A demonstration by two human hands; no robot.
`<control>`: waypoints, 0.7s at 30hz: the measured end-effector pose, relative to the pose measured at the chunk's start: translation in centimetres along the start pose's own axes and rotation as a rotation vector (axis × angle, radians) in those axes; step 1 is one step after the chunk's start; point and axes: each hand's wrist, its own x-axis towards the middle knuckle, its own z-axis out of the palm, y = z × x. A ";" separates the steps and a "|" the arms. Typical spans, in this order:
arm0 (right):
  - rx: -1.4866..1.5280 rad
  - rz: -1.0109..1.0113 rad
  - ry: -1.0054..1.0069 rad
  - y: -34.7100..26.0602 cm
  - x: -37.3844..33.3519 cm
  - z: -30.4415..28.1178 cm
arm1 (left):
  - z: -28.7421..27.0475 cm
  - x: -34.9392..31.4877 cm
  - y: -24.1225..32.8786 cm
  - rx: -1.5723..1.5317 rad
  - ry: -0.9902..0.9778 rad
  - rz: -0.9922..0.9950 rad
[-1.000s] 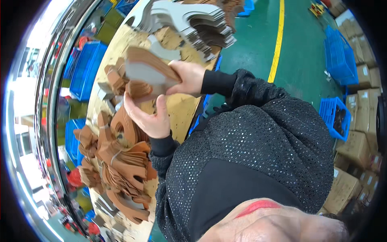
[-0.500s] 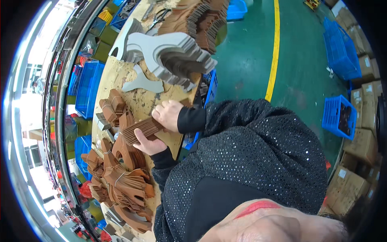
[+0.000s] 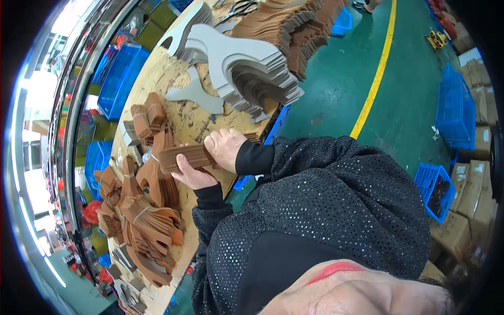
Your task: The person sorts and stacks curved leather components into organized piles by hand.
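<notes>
Between my two hands is a stack of thin brown cut pieces (image 3: pixel 190 158), its layered edges facing up. My left hand (image 3: pixel 195 176) is closed on the left end, thumb pressed against the edges and most fingers hidden beneath. My right hand (image 3: pixel 226 148) wraps over the right part with curled fingers. More of the brown layers show past my right hand. Left of the stack lie brown pieces bundled with bands (image 3: pixel 149 121). Below them sits a larger heap of banded brown pieces (image 3: pixel 149 220).
Stacked grey-white curved pieces (image 3: pixel 247 63) stand beyond my hands, with a loose white piece (image 3: pixel 197 94) alongside. Scissors (image 3: pixel 242 7) and wavy brown stacks (image 3: pixel 278 23) lie farther back on the wooden table (image 3: pixel 181 123). Blue crates (image 3: pixel 454 113) and cartons (image 3: pixel 480 184) line the right.
The view has shifted, and the table things appear farther right at the top. The held stack lies more level across the picture. Both hands keep their hold. A person's foot shows at the top.
</notes>
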 end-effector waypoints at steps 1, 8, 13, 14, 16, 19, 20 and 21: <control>0.016 -0.012 -0.011 0.2 0.1 0.0 | -0.2 0.0 -0.2 -0.051 -0.044 0.031; 0.027 0.015 -0.104 0.4 0.2 -1.1 | -2.5 3.1 0.4 -0.403 -0.395 -0.159; 0.073 0.010 -0.144 0.2 0.3 -1.3 | -3.7 4.5 -0.6 -0.441 -0.488 -0.215; 0.078 0.014 -0.147 0.3 0.4 -1.4 | -3.6 4.6 -0.7 -0.441 -0.464 -0.236; 0.117 0.022 -0.207 0.3 0.6 -1.9 | -3.3 4.7 -0.7 -0.452 -0.395 -0.269; 0.155 0.025 -0.288 0.6 1.0 -2.6 | -3.1 4.8 -0.4 -0.355 -0.391 -0.303; 0.182 0.066 -0.351 0.3 1.4 -3.5 | -2.9 4.7 -0.1 -0.355 -0.377 -0.302; 0.180 0.065 -0.350 -0.1 1.4 -3.2 | -3.0 4.8 -0.2 -0.356 -0.379 -0.301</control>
